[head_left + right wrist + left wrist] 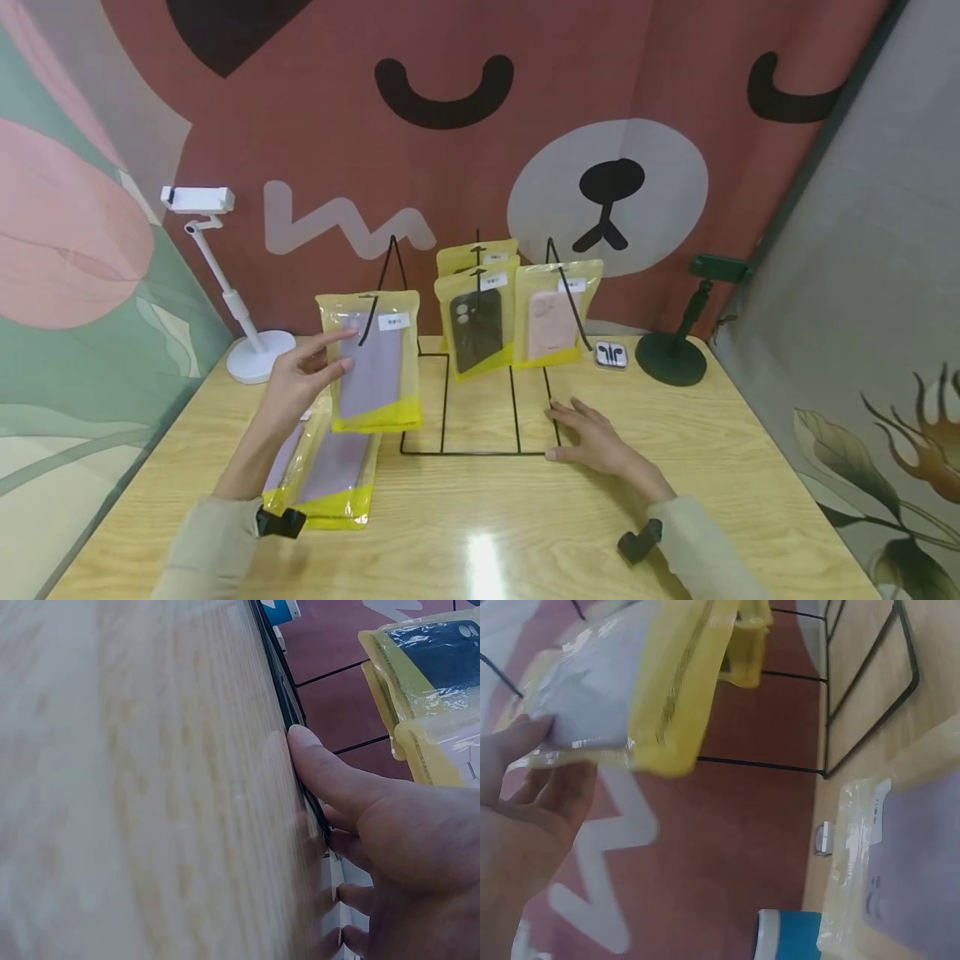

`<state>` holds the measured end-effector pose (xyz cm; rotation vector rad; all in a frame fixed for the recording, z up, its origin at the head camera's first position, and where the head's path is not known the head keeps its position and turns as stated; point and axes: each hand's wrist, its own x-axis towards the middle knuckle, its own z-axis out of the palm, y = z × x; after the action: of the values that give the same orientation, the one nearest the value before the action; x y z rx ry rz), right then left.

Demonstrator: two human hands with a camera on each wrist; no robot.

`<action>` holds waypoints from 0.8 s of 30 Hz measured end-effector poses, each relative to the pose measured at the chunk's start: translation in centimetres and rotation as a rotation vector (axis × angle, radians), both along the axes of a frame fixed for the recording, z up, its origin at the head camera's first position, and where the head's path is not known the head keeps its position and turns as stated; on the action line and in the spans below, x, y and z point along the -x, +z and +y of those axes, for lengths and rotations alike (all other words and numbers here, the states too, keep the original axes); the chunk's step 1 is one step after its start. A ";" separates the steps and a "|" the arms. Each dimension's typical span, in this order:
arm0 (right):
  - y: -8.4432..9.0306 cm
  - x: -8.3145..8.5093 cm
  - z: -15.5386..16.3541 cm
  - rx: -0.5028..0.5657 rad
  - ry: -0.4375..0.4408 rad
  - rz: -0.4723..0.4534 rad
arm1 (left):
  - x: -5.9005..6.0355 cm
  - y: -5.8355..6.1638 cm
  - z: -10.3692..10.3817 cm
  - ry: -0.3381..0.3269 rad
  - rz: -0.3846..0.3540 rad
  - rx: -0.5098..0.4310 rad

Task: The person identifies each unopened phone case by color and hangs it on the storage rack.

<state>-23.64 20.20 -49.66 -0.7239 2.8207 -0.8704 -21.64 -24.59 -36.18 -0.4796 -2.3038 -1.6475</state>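
A pale wooden table (480,533) stands in a corner, with a red-brown cloth printed with a cartoon bear face hanging behind it, a green and pink flowered hanging on the left and a grey one on the right. At the table's 10 o'clock stands a white phone stand (225,283); at 2 o'clock stands a dark green stand (678,329), with a white earbud case (611,355) just beside it. A black wire display rack (480,375) sits at 12 o'clock, with yellow-edged pouches (517,312) of phone cases hanging on its hooks.

The left hand (300,379) is raised at about 9 o'clock of the rack, fingers nearly straight and only loosely bent, thumb and fingertips pinching the left edge of a hanging lilac phone-case pouch (372,362), which sits on the rack's leftmost hook. Below it, more lilac pouches (330,475) lie flat on the table.

The right hand (592,437) lies flat on the wood at the rack's 4 o'clock corner, fingers spread and straight, its thumb pressed against the black base wire; it holds nothing.
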 end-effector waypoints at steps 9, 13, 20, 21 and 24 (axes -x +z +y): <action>0.2 -0.1 0.0 0.004 -0.008 -0.016 | 8.3 -0.4 0.8 0.077 -0.072 -0.113; -0.1 0.0 -0.4 0.010 -0.003 -0.024 | 9.8 -0.4 0.4 0.075 -0.113 -0.092; -0.6 0.0 -0.5 -0.019 0.015 -0.015 | 8.1 0.3 -1.4 0.028 -0.159 -0.116; -0.6 0.0 -0.4 -0.016 0.009 -0.014 | 7.6 0.4 -1.7 0.040 -0.137 -0.106; -0.4 0.0 0.0 -0.018 -0.012 -0.007 | 6.1 0.8 -2.5 0.088 -0.046 -0.009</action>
<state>-23.60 20.22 -50.10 -0.7008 2.8261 -0.8468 -27.71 -27.07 -35.38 -0.3365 -2.3144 -1.6431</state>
